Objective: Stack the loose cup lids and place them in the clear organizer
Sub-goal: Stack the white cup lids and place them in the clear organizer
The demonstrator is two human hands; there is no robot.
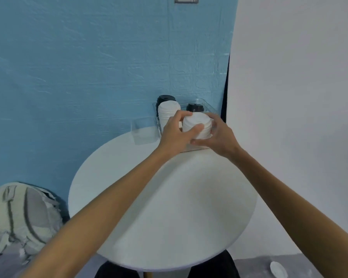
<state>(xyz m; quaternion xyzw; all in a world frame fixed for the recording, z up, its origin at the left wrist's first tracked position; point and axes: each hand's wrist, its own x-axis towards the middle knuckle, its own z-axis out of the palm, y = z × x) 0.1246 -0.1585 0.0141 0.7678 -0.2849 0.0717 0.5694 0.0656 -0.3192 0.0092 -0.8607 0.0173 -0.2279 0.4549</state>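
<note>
A stack of white cup lids [197,123] is held between both hands at the front of the clear organizer [208,109], which stands at the far edge of the round white table [165,207]. My left hand [175,135] grips the stack from the left, thumb in front. My right hand [219,135] curls round its right side. Behind sit a taller white lid stack [167,113] and two black lid stacks [165,98] [195,107]. The bottom of the held stack is hidden by my fingers.
A second clear container [144,131] stands left of the organizer. A blue wall rises right behind the table. A grey and white backpack [24,213] lies on the floor to the left. A small white object [278,268] lies on the floor at lower right.
</note>
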